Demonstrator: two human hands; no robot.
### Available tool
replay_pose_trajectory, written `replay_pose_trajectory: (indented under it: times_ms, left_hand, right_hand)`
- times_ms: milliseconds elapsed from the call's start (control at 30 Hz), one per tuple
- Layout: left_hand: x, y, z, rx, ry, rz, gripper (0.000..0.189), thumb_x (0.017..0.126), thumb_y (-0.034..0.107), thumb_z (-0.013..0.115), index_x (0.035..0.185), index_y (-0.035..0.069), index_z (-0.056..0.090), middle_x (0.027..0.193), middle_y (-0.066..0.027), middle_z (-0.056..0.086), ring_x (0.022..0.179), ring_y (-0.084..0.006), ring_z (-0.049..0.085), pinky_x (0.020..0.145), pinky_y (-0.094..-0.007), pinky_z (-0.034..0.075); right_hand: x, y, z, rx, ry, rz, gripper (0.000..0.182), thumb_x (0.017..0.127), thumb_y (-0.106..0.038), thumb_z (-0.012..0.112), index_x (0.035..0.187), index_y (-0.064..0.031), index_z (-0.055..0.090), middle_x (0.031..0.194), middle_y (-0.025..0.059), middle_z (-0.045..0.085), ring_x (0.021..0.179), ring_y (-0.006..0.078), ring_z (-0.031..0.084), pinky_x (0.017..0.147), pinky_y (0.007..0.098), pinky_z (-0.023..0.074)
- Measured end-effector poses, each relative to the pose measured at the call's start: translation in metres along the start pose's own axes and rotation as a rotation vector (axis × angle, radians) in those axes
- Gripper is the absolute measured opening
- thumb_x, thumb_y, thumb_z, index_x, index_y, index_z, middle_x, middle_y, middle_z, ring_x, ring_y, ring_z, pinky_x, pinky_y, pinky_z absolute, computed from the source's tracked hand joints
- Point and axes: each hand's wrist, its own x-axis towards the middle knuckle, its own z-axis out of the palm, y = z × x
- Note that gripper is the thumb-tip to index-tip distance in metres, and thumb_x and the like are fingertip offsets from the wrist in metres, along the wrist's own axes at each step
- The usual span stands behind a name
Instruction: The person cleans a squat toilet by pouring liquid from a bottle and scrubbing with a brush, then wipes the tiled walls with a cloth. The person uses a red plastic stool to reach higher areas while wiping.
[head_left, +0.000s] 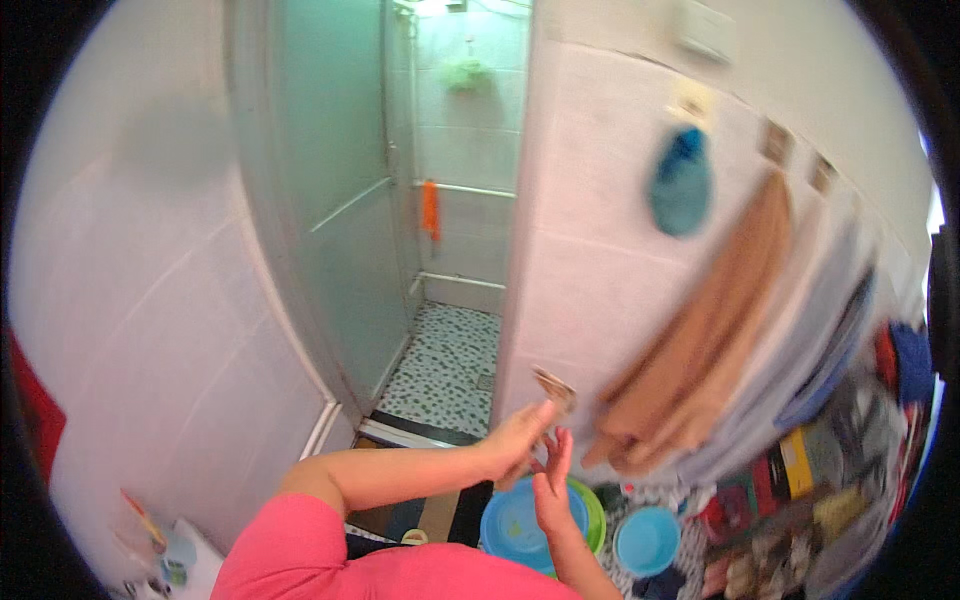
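My left hand (517, 446) reaches across from the left at the middle of the view. It grips a small brown object (556, 386), which sticks out above the fingers and is too blurred to name. Close below and to the right is my right hand (553, 487), fingers apart and pointing upward, with nothing seen in it. Under both hands a blue basin (510, 525) sits in or on a green basin (598, 517). To their right stands a smaller light-blue basin (647, 540).
Brown towels (697, 330) and grey-blue cloths (780, 345) hang along the right wall, beside a blue hanging bag or cap (681, 184). Ahead, a doorway with a frosted door (337, 150) leads to a pebble-patterned floor (442, 367). Assorted items crowd the lower right.
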Motion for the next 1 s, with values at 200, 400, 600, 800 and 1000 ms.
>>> replay_pose_trajectory:
  times_ms: [200,400,600,800,1000]
  left_hand:
    - [-0.041,0.056,-0.116,-0.139,-0.211,0.235,0.058,0.092,0.042,0.029,0.136,0.008,0.014,0.136,-0.0064,0.025,0.125,-0.0159,0.022,0.103,-0.0298,0.017]
    - [-0.072,0.105,-0.244,0.115,-0.087,0.361,0.059,0.088,0.045,0.038,0.132,0.006,0.028,0.131,-0.0070,0.034,0.117,-0.0176,0.035,0.094,-0.0337,0.032]
    - [-0.135,0.158,-0.389,0.345,0.713,0.467,0.044,0.087,0.043,0.041,0.108,0.007,0.055,0.114,-0.0076,0.050,0.104,-0.0183,0.045,0.087,-0.0338,0.037]
    - [-0.211,0.182,-0.467,0.437,1.193,0.633,0.030,0.088,0.030,0.043,0.100,0.007,0.057,0.105,-0.0048,0.055,0.101,-0.0142,0.047,0.084,-0.0304,0.036]
    - [-0.256,0.190,-0.512,0.530,1.487,0.755,0.029,0.088,0.027,0.045,0.102,0.004,0.057,0.107,-0.0056,0.055,0.102,-0.0154,0.048,0.086,-0.0304,0.036]
  right_hand:
    - [0.080,0.024,0.123,0.277,-0.017,0.273,0.056,0.089,-0.026,0.046,0.134,-0.0105,0.017,0.134,0.0055,0.028,0.120,0.0209,0.033,0.098,0.0341,0.0292]
    - [0.160,0.034,0.200,0.653,-0.057,0.480,0.041,0.091,-0.031,0.039,0.125,-0.0089,0.037,0.121,0.0074,0.045,0.108,0.0237,0.047,0.092,0.0378,0.0375]
    - [0.264,-0.030,0.207,0.211,0.088,-0.078,0.037,0.085,-0.013,0.050,0.120,-0.0029,0.042,0.115,0.0084,0.050,0.102,0.0192,0.049,0.088,0.0329,0.0398]
    - [0.396,-0.235,0.116,-1.218,0.524,-1.102,0.059,0.077,-0.014,0.054,0.128,0.0017,0.028,0.114,0.0181,0.048,0.100,0.0244,0.051,0.088,0.0320,0.0388]
    - [0.475,-0.361,0.066,-0.806,0.497,-0.458,0.035,0.075,-0.023,0.056,0.103,-0.0026,0.053,0.081,0.0153,0.059,0.072,0.0234,0.059,0.060,0.0322,0.0501]
